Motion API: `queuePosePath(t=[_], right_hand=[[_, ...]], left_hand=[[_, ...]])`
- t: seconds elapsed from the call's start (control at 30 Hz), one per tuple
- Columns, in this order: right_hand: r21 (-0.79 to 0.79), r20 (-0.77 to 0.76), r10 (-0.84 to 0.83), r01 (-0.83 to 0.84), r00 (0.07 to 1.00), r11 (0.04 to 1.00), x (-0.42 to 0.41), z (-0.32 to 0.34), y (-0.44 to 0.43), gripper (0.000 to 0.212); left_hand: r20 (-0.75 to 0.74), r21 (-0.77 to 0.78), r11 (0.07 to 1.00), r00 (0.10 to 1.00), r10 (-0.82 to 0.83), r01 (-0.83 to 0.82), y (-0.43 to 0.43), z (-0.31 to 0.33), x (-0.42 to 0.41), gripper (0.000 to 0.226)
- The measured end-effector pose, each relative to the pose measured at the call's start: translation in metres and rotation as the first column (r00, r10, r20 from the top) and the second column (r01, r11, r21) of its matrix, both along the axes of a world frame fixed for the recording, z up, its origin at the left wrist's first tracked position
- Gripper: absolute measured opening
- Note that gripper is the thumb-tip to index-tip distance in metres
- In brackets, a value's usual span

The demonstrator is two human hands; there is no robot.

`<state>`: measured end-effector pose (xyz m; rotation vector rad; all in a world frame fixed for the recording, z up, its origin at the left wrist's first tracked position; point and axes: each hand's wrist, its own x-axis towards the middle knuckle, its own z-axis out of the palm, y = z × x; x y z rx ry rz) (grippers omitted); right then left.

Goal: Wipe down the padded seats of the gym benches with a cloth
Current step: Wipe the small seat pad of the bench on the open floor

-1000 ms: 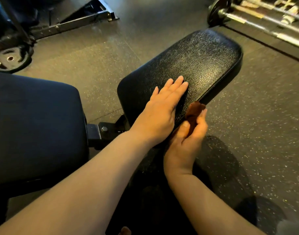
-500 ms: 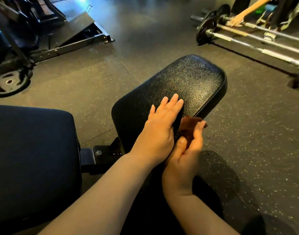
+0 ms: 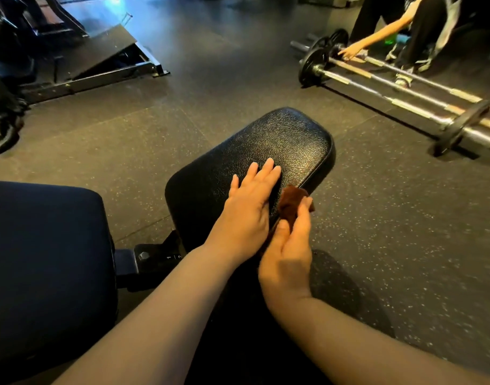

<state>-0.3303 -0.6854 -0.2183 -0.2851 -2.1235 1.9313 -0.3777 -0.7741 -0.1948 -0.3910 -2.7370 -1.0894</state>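
Head view: the left hand (image 3: pixel 248 215) is laid flat on the black padded seat (image 3: pixel 280 140), fingers (image 3: pixel 267 169) straight and released. The brown cloth (image 3: pixel 291 201) is pinched in the right hand (image 3: pixel 289 254) against the seat's right edge, near end. The blue pad (image 3: pixel 43 259) on the left is untouched. Risk-wise, the far half could easily get skipped, since only a small wad of cloth is bunched up at the side.
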Motion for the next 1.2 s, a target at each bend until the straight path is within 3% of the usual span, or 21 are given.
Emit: queuePosePath(t=[0.23,0.47,0.63,0.77,1.03,1.2], right_hand=[[0.077,-0.024,-0.129,0.131,0.991,0.988,-0.094,0.048,0.059,0.05],[0.18,-0.082,0.002,0.013,0.997,0.984,-0.028,0.005,0.023,0.057],[0.208,-0.23,-0.089,0.139,0.969,0.968,-0.056,0.004,0.045,0.053],[0.085,-0.209,-0.142,0.163,0.968,0.983,-0.063,0.011,0.041,0.052],[0.169,-0.174,0.024,0.006,0.984,0.986,0.0,-0.024,0.007,0.053],[0.056,-0.135,-0.131,0.139,0.982,0.989,-0.038,-0.009,0.015,0.052]], left_hand=[[-0.004,0.027,1.0,1.0,0.006,-0.006,0.006,0.004,-0.003,0.056],[0.02,-0.012,0.997,0.997,-0.081,0.081,-0.007,0.003,0.007,0.057],[0.006,-0.091,0.993,0.997,-0.079,0.08,-0.022,-0.002,0.01,0.054],[0.069,-0.096,0.991,0.994,-0.082,0.088,-0.033,-0.001,0.013,0.054],[0.142,-0.108,0.992,0.989,-0.048,0.063,-0.055,-0.001,0.032,0.059],[0.162,-0.121,0.991,0.986,-0.033,0.053,-0.062,-0.003,0.034,0.06]])
